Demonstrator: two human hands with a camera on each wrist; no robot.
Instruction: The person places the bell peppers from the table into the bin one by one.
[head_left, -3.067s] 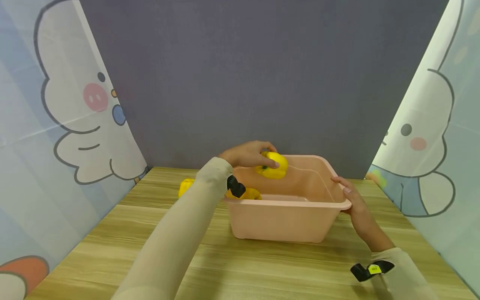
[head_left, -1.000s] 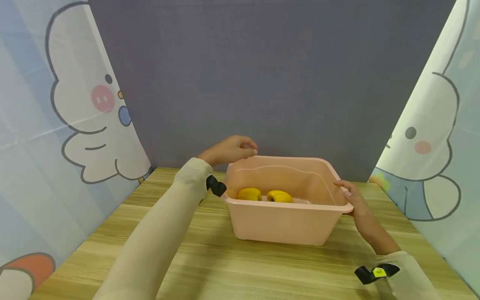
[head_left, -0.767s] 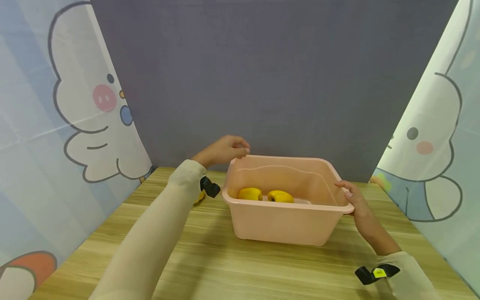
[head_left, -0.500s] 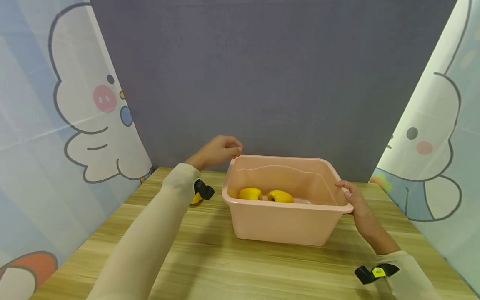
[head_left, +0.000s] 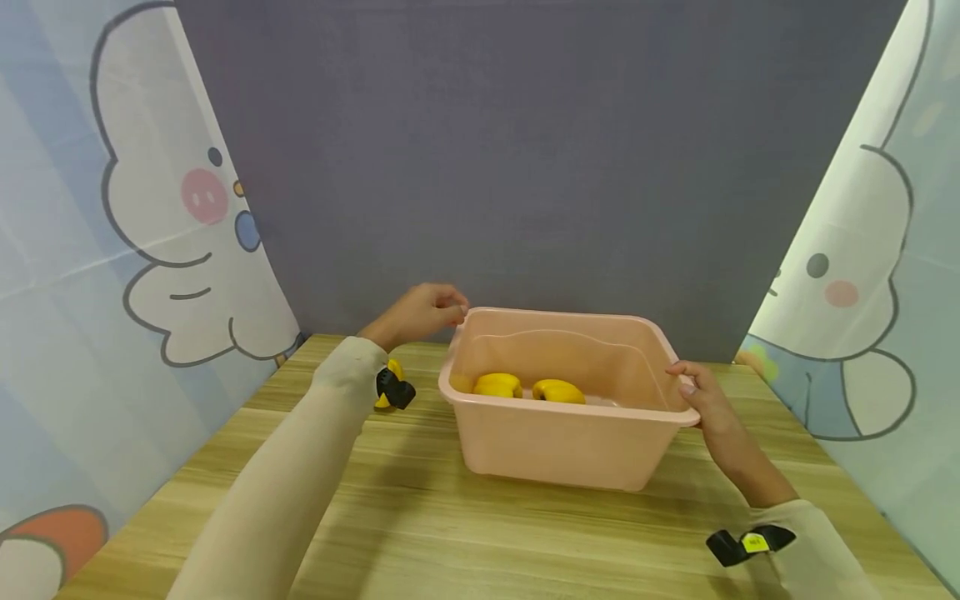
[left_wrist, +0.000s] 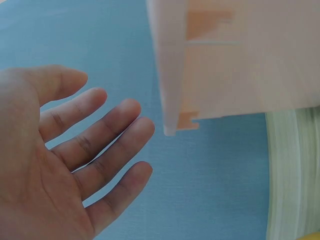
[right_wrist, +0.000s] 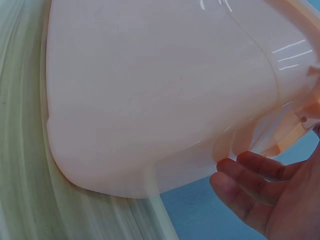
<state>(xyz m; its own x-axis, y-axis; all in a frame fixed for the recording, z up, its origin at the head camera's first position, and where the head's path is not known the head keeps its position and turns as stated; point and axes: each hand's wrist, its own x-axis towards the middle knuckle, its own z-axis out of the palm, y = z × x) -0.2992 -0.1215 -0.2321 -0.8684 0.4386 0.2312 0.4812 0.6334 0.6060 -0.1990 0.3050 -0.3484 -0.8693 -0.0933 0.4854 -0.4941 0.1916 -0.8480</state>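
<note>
A pink plastic basin stands on the wooden table. Two yellow bell peppers lie on its floor near the left end, their lower parts hidden by the front wall. My left hand hovers by the basin's back left corner. In the left wrist view its loosely bent fingers hold nothing and stay apart from the rim. My right hand grips the basin's right rim, thumb on top and fingers under it, against the outer wall. Another yellow pepper sits on the table, mostly hidden behind my left wrist.
A dark grey panel rises at the table's back edge. Cartoon-printed curtains flank both sides. Wooden tabletop extends in front of the basin. Each sleeve carries a black wrist mount.
My left hand held a yellow bell pepper over the basin; that pepper now lies inside. The emptied hand has drawn left, past the rim, and lowered slightly. My right hand keeps its grip.
</note>
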